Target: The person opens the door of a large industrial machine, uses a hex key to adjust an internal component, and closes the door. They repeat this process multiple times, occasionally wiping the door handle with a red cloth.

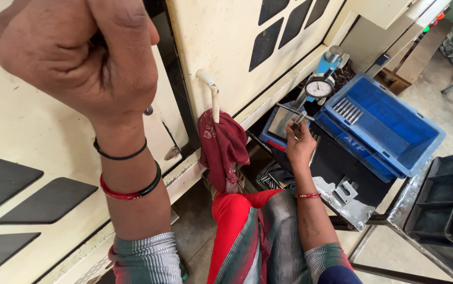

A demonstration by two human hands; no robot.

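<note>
My left hand (74, 58) is raised close to the camera in a closed fist, gripping something hidden inside the fingers against the cream machine door (26, 126). Bangles and a black band circle that wrist. My right hand (299, 143) reaches out to the small work table and pinches a short metal pin (300, 118) under a dial gauge (319, 87) on a blue stand (327, 63). The pin rests over a flat metal plate (280, 121).
A dark red cloth (222, 150) hangs from a white handle (210, 89) on the machine. A blue plastic crate (389, 126) holding several metal pins (346, 109) sits right of the gauge. A grey crate (447, 205) stands at far right. A metal bracket (345, 190) lies on the table.
</note>
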